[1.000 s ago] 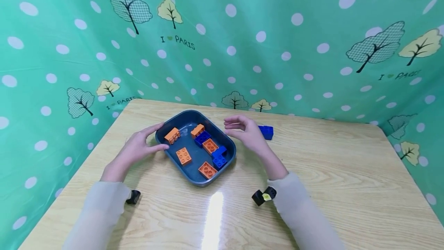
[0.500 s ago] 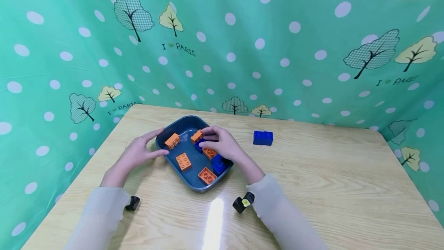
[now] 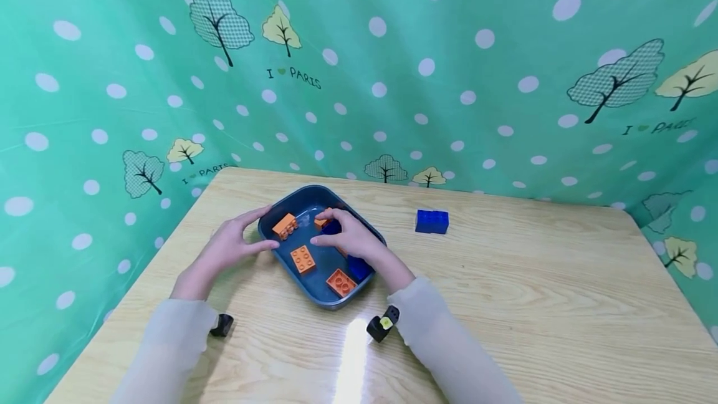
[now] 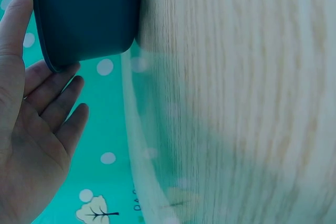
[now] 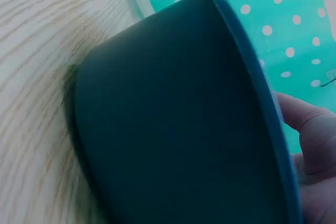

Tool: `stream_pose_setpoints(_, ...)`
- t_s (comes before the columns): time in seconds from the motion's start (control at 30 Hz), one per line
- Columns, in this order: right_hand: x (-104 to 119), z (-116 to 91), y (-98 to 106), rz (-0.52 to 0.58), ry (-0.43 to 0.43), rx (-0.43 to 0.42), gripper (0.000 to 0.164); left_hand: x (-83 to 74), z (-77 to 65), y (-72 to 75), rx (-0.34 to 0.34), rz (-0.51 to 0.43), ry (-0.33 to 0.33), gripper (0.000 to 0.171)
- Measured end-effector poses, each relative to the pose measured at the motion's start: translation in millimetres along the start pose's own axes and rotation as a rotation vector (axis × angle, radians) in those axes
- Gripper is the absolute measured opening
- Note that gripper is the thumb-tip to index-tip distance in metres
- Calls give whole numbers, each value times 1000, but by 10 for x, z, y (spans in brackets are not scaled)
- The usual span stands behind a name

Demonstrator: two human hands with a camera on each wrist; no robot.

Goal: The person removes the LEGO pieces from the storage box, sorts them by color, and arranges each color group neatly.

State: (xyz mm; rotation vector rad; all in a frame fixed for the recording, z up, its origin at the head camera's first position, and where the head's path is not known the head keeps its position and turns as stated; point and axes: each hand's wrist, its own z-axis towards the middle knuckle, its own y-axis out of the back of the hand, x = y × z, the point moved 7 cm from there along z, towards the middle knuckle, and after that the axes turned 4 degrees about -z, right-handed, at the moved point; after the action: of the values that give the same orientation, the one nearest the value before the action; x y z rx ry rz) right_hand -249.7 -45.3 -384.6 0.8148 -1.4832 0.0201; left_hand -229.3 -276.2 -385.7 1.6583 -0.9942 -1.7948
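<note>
My left hand touches the left corner of a dark blue plastic tub, thumb and forefinger spread along its rim. In the left wrist view its fingers stretch out straight beneath the tub's rim. Inside the tub, my right hand hovers over the bricks with thumb and fingers apart. An orange brick and a blue brick lie by its fingertips, partly covered. Another blue brick shows under the wrist. Orange bricks also lie at left, mid-tub and near side.
A blue toy brick stands on the wooden table to the right of the tub. Behind the table hangs a green dotted cloth with printed trees.
The right hand has come left from beside the blue brick on the table, over the rim and in among the tub's bricks. The left hand stays at the corner.
</note>
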Motion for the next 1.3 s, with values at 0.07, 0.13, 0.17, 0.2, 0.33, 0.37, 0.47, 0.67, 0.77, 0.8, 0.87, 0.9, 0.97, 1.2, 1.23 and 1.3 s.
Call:
stream_pose_setpoints(0.07, -6, 21, -16, -19, 4, -20, 51, -8, -2, -8, -2, 0, 3, 91)
stream_pose_setpoints(0.13, -11, 30, -29, -37, 7, -46, 48, -4, -7, -11, -2, -1, 11, 90)
stream_pose_setpoints(0.17, -14, 34, -36, -49, 14, -60, 47, 1, -10, -10, -3, -4, 16, 89)
stream_pose_setpoints(0.2, -16, 34, -47, -66, 23, -71, 46, 4, -14, -10, -1, -3, 19, 89)
stream_pose_setpoints(0.33, -11, 34, -74, -100, 53, -99, 44, 6, -29, -1, 4, 1, 23, 88)
stream_pose_setpoints(0.37, -12, 36, -78, -103, 55, -103, 43, 3, -31, 2, 3, 0, 21, 88)
stream_pose_setpoints(0.47, -13, 42, -76, -86, 42, -108, 44, 3, -25, 6, 2, 0, 12, 89)
stream_pose_setpoints(0.67, -34, 54, -83, -81, 7, -98, 43, 1, -11, 16, 4, 2, 13, 90)
stream_pose_setpoints(0.77, -46, 63, -82, -67, 1, -100, 39, -5, 0, 21, 3, 3, 9, 89)
stream_pose_setpoints(0.8, -49, 65, -80, -67, -1, -100, 38, -5, 4, 22, 3, 6, 6, 89)
stream_pose_setpoints(0.87, -52, 70, -84, -69, -3, -95, 35, -6, 10, 22, 5, 9, 5, 89)
stream_pose_setpoints(0.9, -54, 73, -86, -69, -4, -92, 34, -3, 10, 23, 6, 10, 8, 90)
stream_pose_setpoints(0.97, -63, 80, -92, -71, -14, -80, 34, -6, 11, 25, 9, 11, 9, 91)
stream_pose_setpoints(1.2, -76, 88, -107, -100, -38, -49, 37, -16, 22, 23, 15, 8, 10, 89)
stream_pose_setpoints(1.23, -82, 86, -113, -103, -44, -45, 37, -14, 21, 20, 16, 8, 10, 89)
stream_pose_setpoints(1.3, -95, 83, -129, -114, -52, -40, 35, -8, 15, 19, 17, 11, 13, 90)
